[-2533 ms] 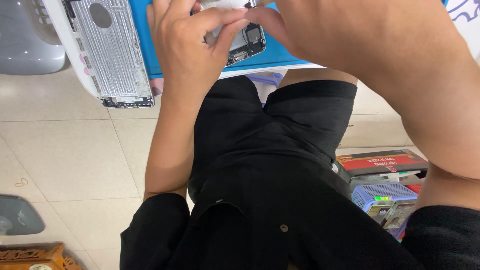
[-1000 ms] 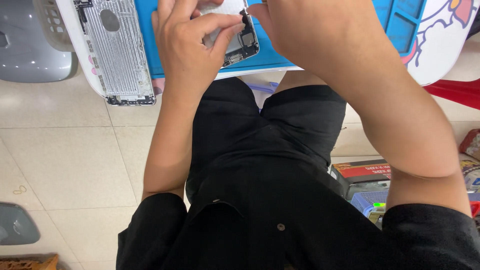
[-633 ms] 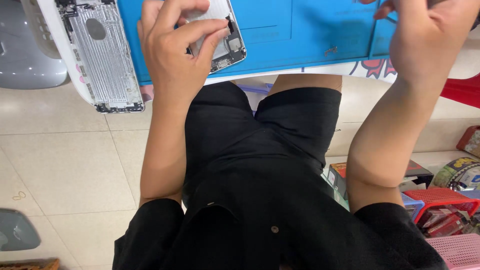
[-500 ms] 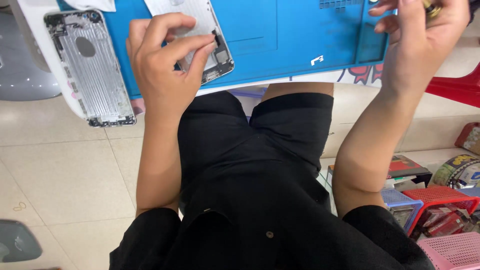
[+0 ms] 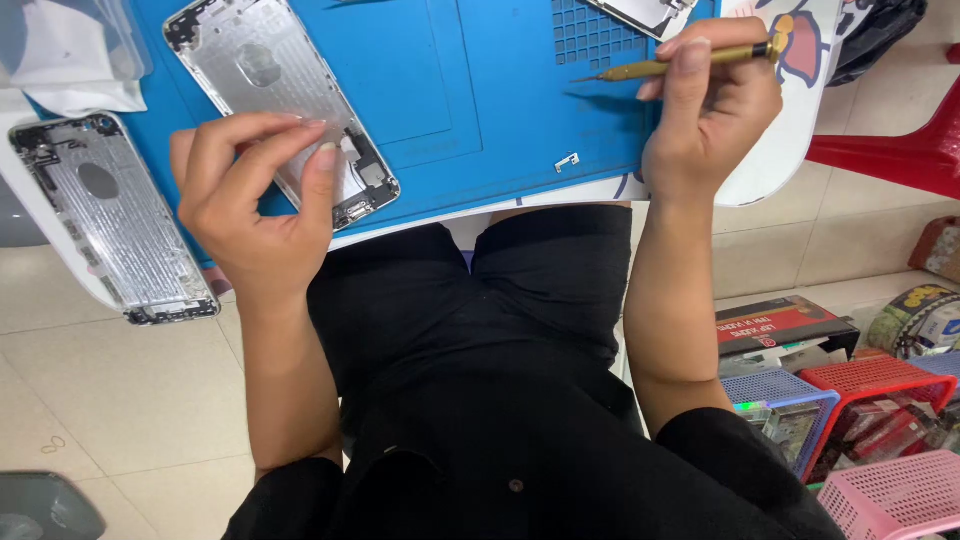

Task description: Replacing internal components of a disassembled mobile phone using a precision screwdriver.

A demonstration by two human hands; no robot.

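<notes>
A silver phone back housing [image 5: 250, 70] lies inner side up on a blue work mat [image 5: 470, 90]. My left hand [image 5: 250, 230] pinches its lower end, fingers on one edge and thumb on the other. My right hand [image 5: 710, 120] is over the mat's right edge, closed around a thin gold screwdriver [image 5: 650, 68] whose tip points left just above the mat. A tiny metal bracket [image 5: 567, 161] lies loose on the mat between my hands. A second, darker housing [image 5: 100, 220] rests at the far left, partly off the mat.
Another phone part [image 5: 645, 12] sits at the mat's top edge, and a clear plastic bag [image 5: 70, 50] lies top left. On the floor to the right are a red stool [image 5: 900, 150], a flat box [image 5: 780, 325], and red [image 5: 880, 385] and pink [image 5: 890, 495] baskets.
My right hand left the housing, moved right and now holds the screwdriver over the mat. The view tilted up, showing more mat. My left hand stays on the housing's lower end.
</notes>
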